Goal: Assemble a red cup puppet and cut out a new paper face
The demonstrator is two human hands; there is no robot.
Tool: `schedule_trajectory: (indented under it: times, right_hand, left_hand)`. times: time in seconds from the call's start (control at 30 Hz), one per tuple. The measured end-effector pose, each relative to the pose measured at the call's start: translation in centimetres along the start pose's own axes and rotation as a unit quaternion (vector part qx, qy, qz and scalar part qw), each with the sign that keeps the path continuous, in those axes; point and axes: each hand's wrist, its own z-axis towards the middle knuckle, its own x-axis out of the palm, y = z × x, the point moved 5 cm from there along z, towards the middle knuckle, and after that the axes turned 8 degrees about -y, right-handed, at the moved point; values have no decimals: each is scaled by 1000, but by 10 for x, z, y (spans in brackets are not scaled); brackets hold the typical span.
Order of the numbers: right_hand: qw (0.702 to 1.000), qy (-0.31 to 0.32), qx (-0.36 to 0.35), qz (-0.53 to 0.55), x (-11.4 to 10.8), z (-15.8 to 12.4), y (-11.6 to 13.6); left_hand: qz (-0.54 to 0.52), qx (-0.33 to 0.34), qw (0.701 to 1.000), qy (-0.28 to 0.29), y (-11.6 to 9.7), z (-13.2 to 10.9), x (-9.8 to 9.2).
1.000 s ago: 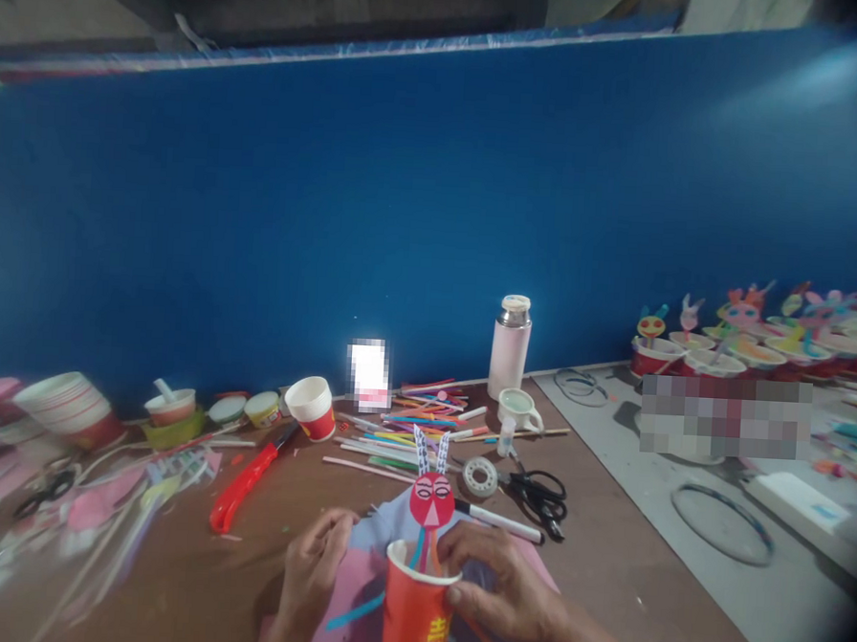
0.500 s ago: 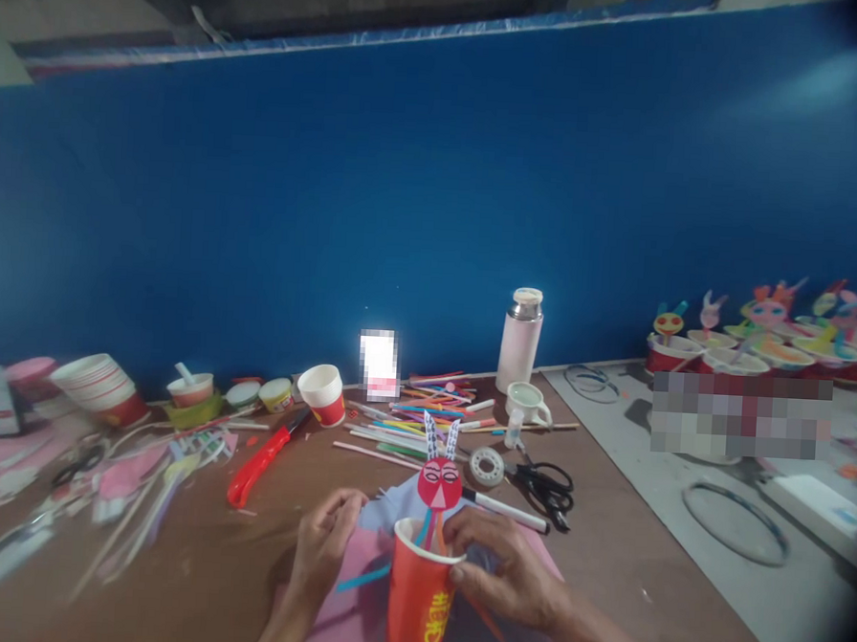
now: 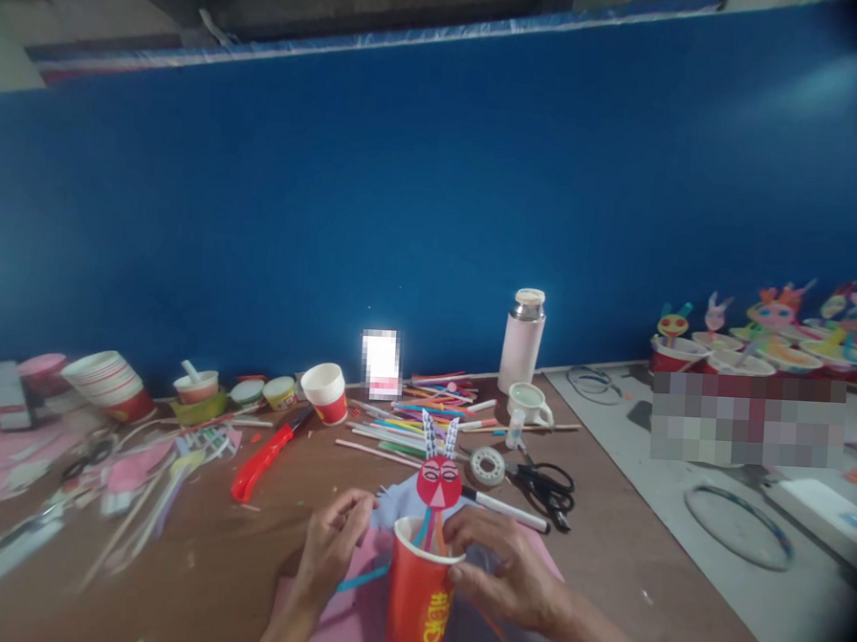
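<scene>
A tall red paper cup with yellow lettering stands in front of me. Out of its mouth rises a round red paper face with two patterned ears, on strips of blue and orange. My right hand pinches the cup's right rim, thumb outside and fingers reaching inside. To the left, my left hand hovers apart from the cup, its fingers loosely bent and holding nothing. A blue strip sticks out from the cup's left side. Under the cup lie pink and bluish sheets, partly hidden by it.
Behind the cup are a black marker, black scissors, a tape roll and scattered colored sticks. A red utility knife and paper cups lie left. A thermos and mug stand at the back.
My left hand has shifted slightly right and its fingers have spread a little. My right hand keeps its hold on the cup. The view has turned slightly.
</scene>
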Motion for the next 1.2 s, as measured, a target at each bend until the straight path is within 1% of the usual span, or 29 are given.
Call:
schedule_trajectory:
  times: [0.1, 0.17, 0.27, 0.33, 0.4, 0.5, 0.6, 0.7, 0.73, 0.8, 0.9, 0.97, 1.07, 1.2]
  right_hand:
    - [1000, -3, -4, 17, -2, 0, 4]
    - [999, 1, 0, 43, -4, 1, 9]
    - [994, 25, 16, 107, -5, 4, 18]
    - [987, 42, 32, 153, -4, 5, 23]
    - [978, 49, 47, 199, -2, 5, 27]
    - [960, 56, 68, 267, 3, 2, 28]
    - [937, 57, 88, 334, 7, -1, 27]
    - [915, 64, 103, 384, 9, -2, 27]
    - [911, 71, 106, 393, 10, -3, 28]
    - [902, 86, 115, 406, 12, -4, 31]
    - [884, 107, 133, 436, 17, -5, 33]
    - [862, 115, 147, 472, 22, -7, 32]
    - [824, 126, 160, 529, 30, -8, 31]
    - [790, 127, 169, 576, 38, -8, 31]
  left_hand:
    - [-45, -9, 999, -7, -3, 2, -4]
    - [-101, -23, 995, -9, -3, 5, -9]
    - [-200, -60, 978, 1, -3, 7, -12]
    - [-242, -70, 968, 13, -9, 6, -11]
    - [-262, -62, 962, 39, -19, 1, -6]
    - [-293, -48, 950, 100, -37, -9, 6]
    - [-318, -66, 932, 159, -49, -18, 19]
    - [-341, -84, 909, 226, -56, -25, 30]
    - [-344, -89, 902, 245, -56, -28, 33]
    - [-341, -101, 898, 261, -55, -31, 36]
    - [-312, -109, 905, 268, -51, -35, 39]
    - [-302, -101, 906, 279, -48, -38, 41]
    - [-331, -93, 892, 293, -43, -41, 45]
    - [-377, -102, 866, 313, -36, -44, 49]
